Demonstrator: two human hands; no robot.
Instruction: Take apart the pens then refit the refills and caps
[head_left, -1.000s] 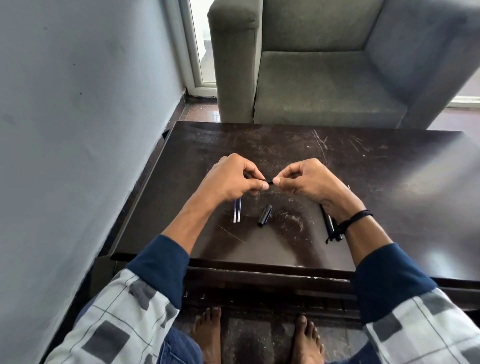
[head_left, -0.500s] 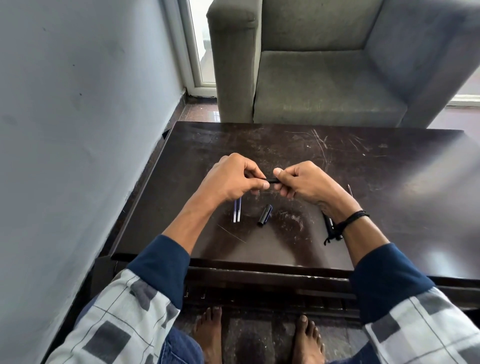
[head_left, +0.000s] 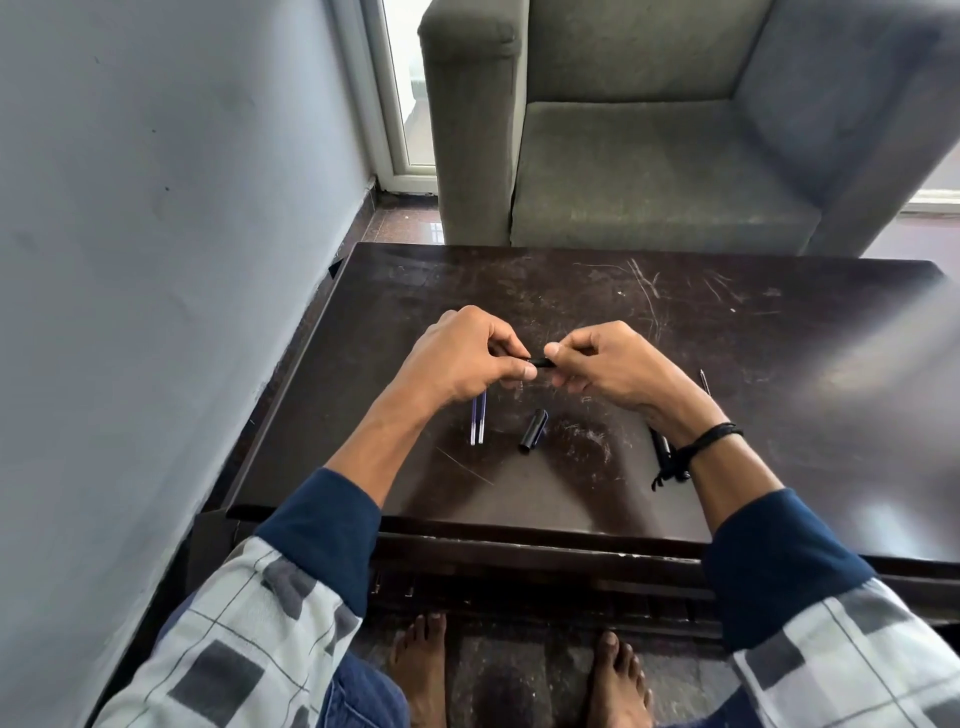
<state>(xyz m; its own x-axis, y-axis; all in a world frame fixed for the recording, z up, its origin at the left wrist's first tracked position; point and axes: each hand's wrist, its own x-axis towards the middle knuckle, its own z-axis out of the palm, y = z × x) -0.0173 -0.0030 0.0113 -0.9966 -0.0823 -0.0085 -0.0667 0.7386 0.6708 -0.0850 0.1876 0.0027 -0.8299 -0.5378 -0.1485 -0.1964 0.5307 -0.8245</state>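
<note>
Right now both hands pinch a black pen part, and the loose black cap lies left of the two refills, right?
No. In the head view the black cap lies right of the two refills, not left. The left hand and right hand do pinch the pen part.

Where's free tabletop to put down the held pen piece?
Free: table strip toward the armchair, and the right side past the thin refill. Crowded near the left hand and right hand, both gripping the pen piece: two refills, cap, black pen.

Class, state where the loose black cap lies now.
Head view: the black cap lies on the table, just right of the two refills, nearer the person than the left hand.
</note>
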